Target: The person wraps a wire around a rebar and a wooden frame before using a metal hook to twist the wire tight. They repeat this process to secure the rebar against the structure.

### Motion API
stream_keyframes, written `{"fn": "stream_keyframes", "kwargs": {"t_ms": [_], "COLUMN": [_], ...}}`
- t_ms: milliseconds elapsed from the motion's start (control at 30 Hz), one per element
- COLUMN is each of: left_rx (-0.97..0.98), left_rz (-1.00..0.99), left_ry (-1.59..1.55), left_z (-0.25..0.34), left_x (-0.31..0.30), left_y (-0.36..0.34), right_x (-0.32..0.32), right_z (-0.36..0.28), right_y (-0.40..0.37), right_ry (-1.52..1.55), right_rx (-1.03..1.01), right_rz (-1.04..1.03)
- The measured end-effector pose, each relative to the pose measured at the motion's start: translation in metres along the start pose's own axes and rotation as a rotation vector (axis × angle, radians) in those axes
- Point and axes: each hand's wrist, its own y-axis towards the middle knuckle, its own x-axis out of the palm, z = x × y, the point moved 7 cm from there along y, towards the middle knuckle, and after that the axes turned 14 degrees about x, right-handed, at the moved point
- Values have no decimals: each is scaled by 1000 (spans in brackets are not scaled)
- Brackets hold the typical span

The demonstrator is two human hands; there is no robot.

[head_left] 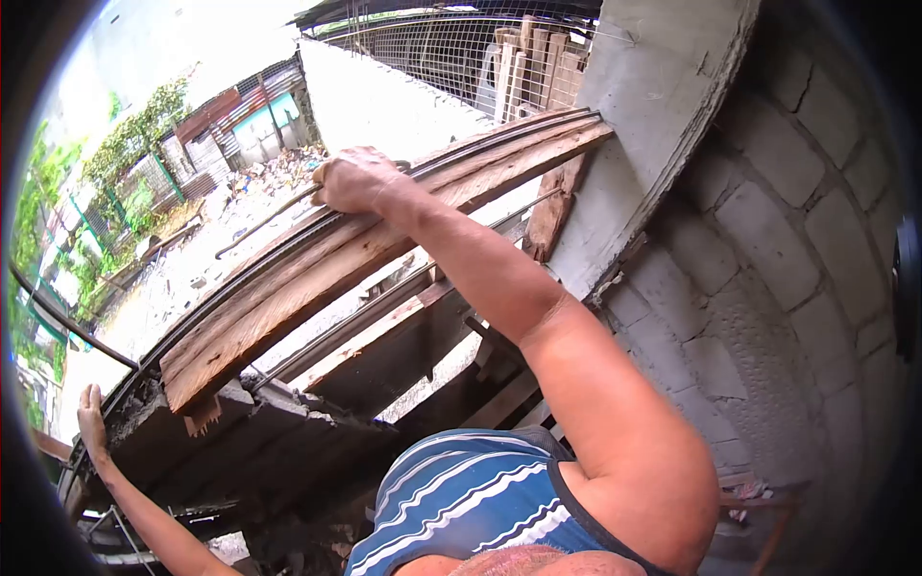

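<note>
My right hand [357,180] is closed in a fist above the rough timber beam [288,288]. From the fist a thin metal rod [264,228] runs down to the left and ends in a small hook. Dark steel bars [230,278] lie lengthwise along the beam's outer top edge, just under this hand. At the far left, my left hand [91,422] has its fingers stretched upward, beside the dark bars' lower end. A black curved bar [77,331] meets the beam's end just above it. What its palm touches is hidden.
A grey concrete post [653,106] stands at the beam's right end, beside a block wall [778,221]. Wire mesh [432,48] and upright planks [538,62] are behind. Below the beam are more timbers [375,336] and gaps. Rubble [269,182] covers the ground outside.
</note>
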Motion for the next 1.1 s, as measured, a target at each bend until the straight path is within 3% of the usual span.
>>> {"fn": "stream_keyframes", "kwargs": {"t_ms": [267, 467, 633, 867, 1100], "left_rx": [39, 15, 28, -28, 15], "left_rz": [76, 147, 240, 196, 186], "left_ry": [-79, -21, -55, 58, -73], "left_z": [-25, 8, 6, 27, 15], "left_x": [-3, -2, 0, -6, -5], "left_y": [7, 2, 2, -6, 1], "right_x": [0, -9, -11, -9, -3], "right_z": [3, 9, 7, 6, 8], "right_y": [5, -7, -3, -2, 1], "right_ry": [2, 147, 116, 113, 85], "right_rx": [-73, 25, -38, -23, -29], "right_rz": [52, 0, 115, 101, 130]}}
